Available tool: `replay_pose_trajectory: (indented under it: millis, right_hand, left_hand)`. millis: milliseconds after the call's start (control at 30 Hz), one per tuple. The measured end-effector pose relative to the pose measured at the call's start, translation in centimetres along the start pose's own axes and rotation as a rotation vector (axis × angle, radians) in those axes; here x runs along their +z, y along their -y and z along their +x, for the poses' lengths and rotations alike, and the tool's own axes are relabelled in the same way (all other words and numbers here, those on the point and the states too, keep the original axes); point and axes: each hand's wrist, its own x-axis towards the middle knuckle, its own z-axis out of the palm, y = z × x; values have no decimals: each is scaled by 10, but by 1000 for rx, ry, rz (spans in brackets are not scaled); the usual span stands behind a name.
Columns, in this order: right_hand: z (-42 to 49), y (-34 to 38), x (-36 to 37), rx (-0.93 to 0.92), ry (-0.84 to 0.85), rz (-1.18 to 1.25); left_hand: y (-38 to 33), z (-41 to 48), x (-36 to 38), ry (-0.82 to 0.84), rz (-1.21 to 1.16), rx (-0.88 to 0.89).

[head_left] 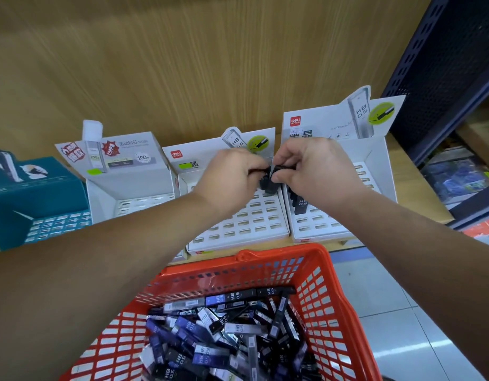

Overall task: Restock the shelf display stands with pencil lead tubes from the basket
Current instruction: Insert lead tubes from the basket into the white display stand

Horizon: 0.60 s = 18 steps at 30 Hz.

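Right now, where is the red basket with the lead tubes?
In the head view, the red basket sits bottom centre, just in front of the middle white display stand, holding a heap of lead tubes.

From where I stand, the right display stand (323, 127), in the upper right of the frame, has a header card with a red "deli" logo at its left corner and a printed tube marked "HB 0.5". A dark tube (302, 202) standing in its slots also reads "HB 0.5". The middle display stand (188, 158) bears the same red "deli" logo and a printed tube showing "HB". The left white stand (122, 160) shows "100" in a round badge beside blurred Chinese lettering. In the red basket (334, 298) at the bottom, many lead tubes (218, 299) read "HB 0.5".
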Motion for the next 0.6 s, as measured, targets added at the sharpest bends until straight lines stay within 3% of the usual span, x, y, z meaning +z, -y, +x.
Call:
replay_pose_trajectory:
  millis: [100, 233, 367, 600]
  right_hand:
    - [0, -3, 5, -25, 3, -22]
    - [0, -5, 6, -33, -24, -66]
    - [2, 0, 11, -41, -27, -138]
    - [11, 2, 16, -119, 4, -286]
  left_hand:
    - [-3, -1, 5, 64, 63, 41]
    - [-2, -3, 4, 20, -62, -164]
    - [8, -15, -1, 10, -48, -238]
    - [29, -37, -2, 199, -6, -272]
